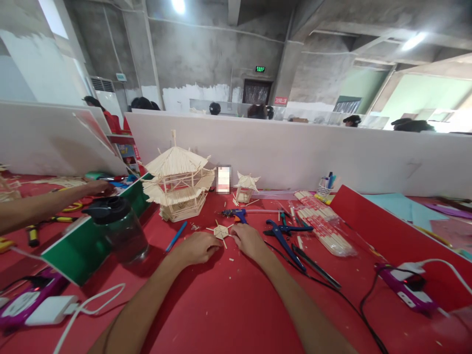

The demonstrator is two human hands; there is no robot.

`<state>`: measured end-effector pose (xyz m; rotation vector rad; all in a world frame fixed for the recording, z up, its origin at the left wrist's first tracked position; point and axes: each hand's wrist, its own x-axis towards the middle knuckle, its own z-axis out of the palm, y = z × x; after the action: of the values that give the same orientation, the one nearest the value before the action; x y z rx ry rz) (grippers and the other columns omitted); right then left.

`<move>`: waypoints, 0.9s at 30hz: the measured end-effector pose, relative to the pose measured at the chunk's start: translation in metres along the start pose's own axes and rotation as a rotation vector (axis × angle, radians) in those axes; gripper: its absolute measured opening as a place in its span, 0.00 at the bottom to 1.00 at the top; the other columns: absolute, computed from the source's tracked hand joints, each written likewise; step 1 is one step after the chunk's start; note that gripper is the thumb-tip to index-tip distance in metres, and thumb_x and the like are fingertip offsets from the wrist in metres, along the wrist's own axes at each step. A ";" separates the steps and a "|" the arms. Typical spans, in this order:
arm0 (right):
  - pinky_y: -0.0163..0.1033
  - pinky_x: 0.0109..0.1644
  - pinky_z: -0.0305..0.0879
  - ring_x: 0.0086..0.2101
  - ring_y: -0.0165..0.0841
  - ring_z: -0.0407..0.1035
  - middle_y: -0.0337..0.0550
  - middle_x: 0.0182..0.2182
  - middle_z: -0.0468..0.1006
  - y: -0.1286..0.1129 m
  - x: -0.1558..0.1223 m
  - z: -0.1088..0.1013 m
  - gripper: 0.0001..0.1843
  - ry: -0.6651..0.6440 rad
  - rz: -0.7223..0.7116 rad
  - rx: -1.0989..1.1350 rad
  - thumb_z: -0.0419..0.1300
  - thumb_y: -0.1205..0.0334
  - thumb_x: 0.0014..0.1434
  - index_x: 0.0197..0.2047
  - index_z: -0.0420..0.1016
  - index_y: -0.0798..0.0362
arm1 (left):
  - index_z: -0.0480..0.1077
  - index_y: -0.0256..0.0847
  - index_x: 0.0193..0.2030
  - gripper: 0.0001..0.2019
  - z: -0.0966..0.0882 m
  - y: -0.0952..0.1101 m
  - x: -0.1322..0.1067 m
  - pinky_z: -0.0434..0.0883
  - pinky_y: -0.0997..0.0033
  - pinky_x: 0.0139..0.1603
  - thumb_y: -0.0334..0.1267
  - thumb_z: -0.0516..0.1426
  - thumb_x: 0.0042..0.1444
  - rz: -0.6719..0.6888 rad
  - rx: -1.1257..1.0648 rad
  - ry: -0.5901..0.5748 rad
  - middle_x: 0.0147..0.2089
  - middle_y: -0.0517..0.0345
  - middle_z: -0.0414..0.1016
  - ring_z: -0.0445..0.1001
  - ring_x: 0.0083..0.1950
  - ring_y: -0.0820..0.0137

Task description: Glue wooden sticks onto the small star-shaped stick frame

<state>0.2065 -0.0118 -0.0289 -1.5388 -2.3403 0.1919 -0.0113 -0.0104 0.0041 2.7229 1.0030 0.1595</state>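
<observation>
Co-worker's hand (101, 187): over tools beyond the green divider (72, 260), at far left.
Bottle (123, 236): dark-lidded, upright, just right of that divider.
Large pavilion (179, 162): two-tiered, built of pale sticks, standing towards the back of the red tabletop (228, 314).
Blue pen (176, 237): lying slantwise in front of it.
Left hand (202, 247): fingers curled beside the hexagon — whether they grasp it, I cannot tell.
Stick hexagon (221, 232): between the two hands, small, spokes jutting outward.
Right hand (246, 238): fingertips at the hexagon's right-hand spokes — grip unclear.
Small pavilion (246, 183): behind the glue gun (239, 215).
Blue cutters (282, 239): right of the right hand.
Bagged sticks (326, 226): near the red divider (391, 231).
</observation>
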 end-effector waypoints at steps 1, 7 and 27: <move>0.35 0.45 0.60 0.44 0.35 0.70 0.45 0.42 0.77 0.000 0.000 0.000 0.09 0.001 -0.001 0.003 0.55 0.70 0.63 0.43 0.74 0.51 | 0.77 0.51 0.46 0.15 0.000 0.000 0.001 0.68 0.69 0.44 0.33 0.52 0.59 -0.015 0.001 -0.003 0.45 0.56 0.80 0.77 0.47 0.62; 0.35 0.45 0.59 0.44 0.35 0.70 0.45 0.41 0.77 -0.002 -0.001 -0.002 0.09 0.000 0.010 0.013 0.55 0.70 0.63 0.42 0.74 0.51 | 0.78 0.50 0.42 0.14 0.005 0.002 0.010 0.68 0.70 0.39 0.33 0.52 0.58 -0.080 0.050 0.007 0.40 0.55 0.81 0.78 0.42 0.63; 0.35 0.44 0.59 0.43 0.35 0.69 0.45 0.42 0.76 -0.004 -0.002 -0.007 0.08 -0.016 -0.002 0.001 0.54 0.69 0.64 0.43 0.74 0.52 | 0.73 0.45 0.34 0.11 -0.002 0.004 0.013 0.60 0.72 0.31 0.25 0.54 0.50 -0.021 0.119 -0.040 0.32 0.57 0.78 0.76 0.36 0.64</move>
<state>0.2067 -0.0161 -0.0214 -1.5400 -2.3538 0.2060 0.0006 -0.0038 0.0076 2.8086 1.0614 0.0433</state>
